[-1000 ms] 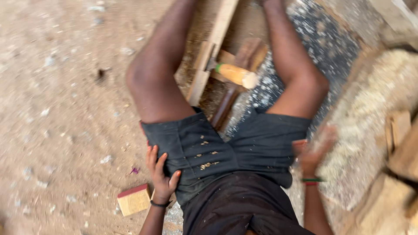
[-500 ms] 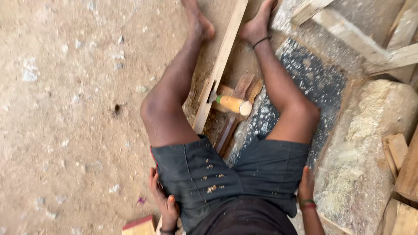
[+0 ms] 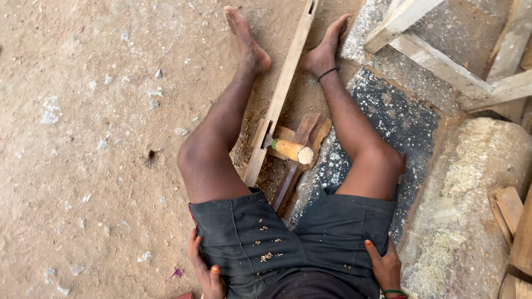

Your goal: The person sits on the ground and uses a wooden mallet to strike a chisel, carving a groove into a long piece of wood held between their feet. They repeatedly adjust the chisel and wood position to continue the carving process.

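Note:
I sit on the ground with my bare legs stretched forward. My left hand (image 3: 206, 269) rests flat against my left hip on the dark shorts (image 3: 288, 238), fingers apart, holding nothing. My right hand (image 3: 383, 267) presses the right side of the shorts, also empty, with green and red bands at the wrist. Between my legs lies a long wooden plank (image 3: 280, 94) running away from me. Beside it a chisel with a yellow wooden handle (image 3: 291, 150) lies on a dark wood piece (image 3: 302, 149). Wood shavings dot the shorts.
Sandy dirt ground (image 3: 88, 138) spreads to the left. A speckled dark slab (image 3: 399, 127) lies under my right leg. A rough stone block (image 3: 476, 199) stands at right, with pale timber battens (image 3: 443, 61) above it and wood offcuts (image 3: 507, 207) at the far right.
The view has tilted forward, bringing my feet and the plank's far end into sight. Both hands have slid back onto my hips. The small wood block by my left hand has left the frame.

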